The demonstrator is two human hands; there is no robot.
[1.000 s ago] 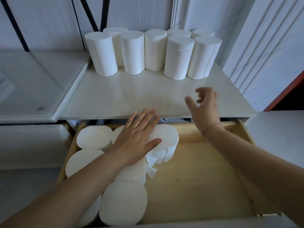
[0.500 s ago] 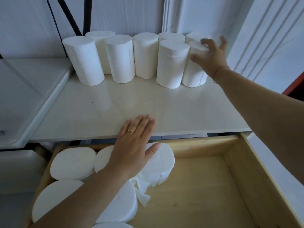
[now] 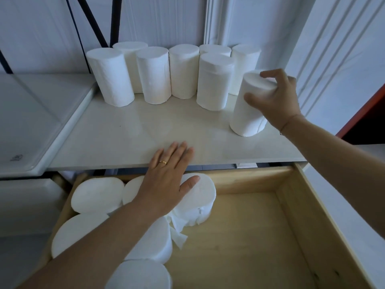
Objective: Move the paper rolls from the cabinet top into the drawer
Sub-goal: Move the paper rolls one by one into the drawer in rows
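A white panelled wall [image 3: 158, 21] with dark diagonal bars stood behind a pale glossy bench [image 3: 145, 130]. At far left a white moulded top [image 3: 31, 113] lay level with the bench, touching its side. Seven paper rolls [image 3: 153, 76] stood upright in a crowded row at the back of the bench, close to the wall. Below the front edge an open wooden drawer [image 3: 291, 205] held several more rolls [image 3: 98, 192] on end, packed into its left half, and a loose sheet [image 3: 177, 236] trailed from among them. The left grip [image 3: 166, 184] was open and flat, with a gold ring [image 3: 163, 162] on one finger. Its palm rested on the rearmost drawer roll [image 3: 200, 205] and its straight fingertips reached over the bench's edge. Further right, the right grip [image 3: 273, 101] was curled round the top of a tilted roll [image 3: 248, 113], near the bench's right end and apart from the row. Whether its base touched the bench could not be told. A red edge [image 3: 366, 109] showed at far right
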